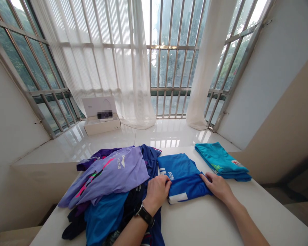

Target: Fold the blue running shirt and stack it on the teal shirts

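A blue shirt (182,167) with white lettering and a white patch lies folded on the white table in front of me. My left hand (157,189), a dark watch on its wrist, has its fingers closed at the shirt's left edge. At the opposite edge my right hand (217,186) pinches the fabric between thumb and fingers. Left of the shirt is a loose heap of clothes, with a lilac shirt (128,167) on top and a bright blue garment (105,213) below it. Beyond my right hand lies a folded teal garment (215,157).
The white table (195,225) meets a glossy window ledge (166,135) at the back. An open white box (102,126) stands on the ledge at left. Sheer curtains (105,61) hang before barred windows, with walls on both sides.
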Demonstrator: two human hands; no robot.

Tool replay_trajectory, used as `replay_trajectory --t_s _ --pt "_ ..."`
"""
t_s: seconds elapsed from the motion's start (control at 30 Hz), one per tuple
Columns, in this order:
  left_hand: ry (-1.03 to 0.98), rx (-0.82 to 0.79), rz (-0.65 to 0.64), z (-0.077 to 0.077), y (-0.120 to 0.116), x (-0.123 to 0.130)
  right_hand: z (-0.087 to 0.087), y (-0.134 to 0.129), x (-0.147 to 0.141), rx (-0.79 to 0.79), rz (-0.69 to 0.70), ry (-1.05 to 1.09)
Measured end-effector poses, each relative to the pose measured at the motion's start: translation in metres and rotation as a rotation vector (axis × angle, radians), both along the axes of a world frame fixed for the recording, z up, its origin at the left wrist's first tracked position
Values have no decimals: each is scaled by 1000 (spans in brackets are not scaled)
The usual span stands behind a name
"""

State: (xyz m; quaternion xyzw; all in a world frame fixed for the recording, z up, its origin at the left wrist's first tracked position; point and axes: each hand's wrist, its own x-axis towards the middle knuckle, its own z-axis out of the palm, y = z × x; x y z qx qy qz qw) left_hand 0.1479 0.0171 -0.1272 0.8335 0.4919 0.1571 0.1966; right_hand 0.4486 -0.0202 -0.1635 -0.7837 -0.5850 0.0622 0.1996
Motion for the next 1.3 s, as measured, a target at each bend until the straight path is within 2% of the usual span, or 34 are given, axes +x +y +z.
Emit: replay_trajectory --t_s 0.23,0.4,0.5,0.57,0.67,0.7,0.83,0.9,1.07,1.17,1.3 --pt "78 -1 47 -1 0 4 3 0 -3 -29 -37 0" --pt "106 50 51 -1 -2 4 6 -2 -7 -59 -139 -40" --pt "82 145 1 -3 -2 4 8 -4 -9 -51 -198 -69" --pt "86 215 -64 -6 -1 4 10 -5 -13 55 -202 -120" --pt "142 253 -129 -8 0 5 12 -7 -26 275 -135 -206" --pt "162 254 -139 -8 0 5 13 -8 -32 300 -79 -198" --pt "212 256 -159 -5 -1 6 16 -9 -57 107 281 -35" --pt "224 261 -172 -3 -2 8 18 -9 -65 16 376 -28" --pt "187 257 -273 5 -12 13 19 -9 -58 -45 300 -70" --pt "81 212 -414 8 -23 15 16 -6 -46 -6 230 -57" --pt "-92 162 -614 12 -34 14 10 -2 -32 98 257 -13"
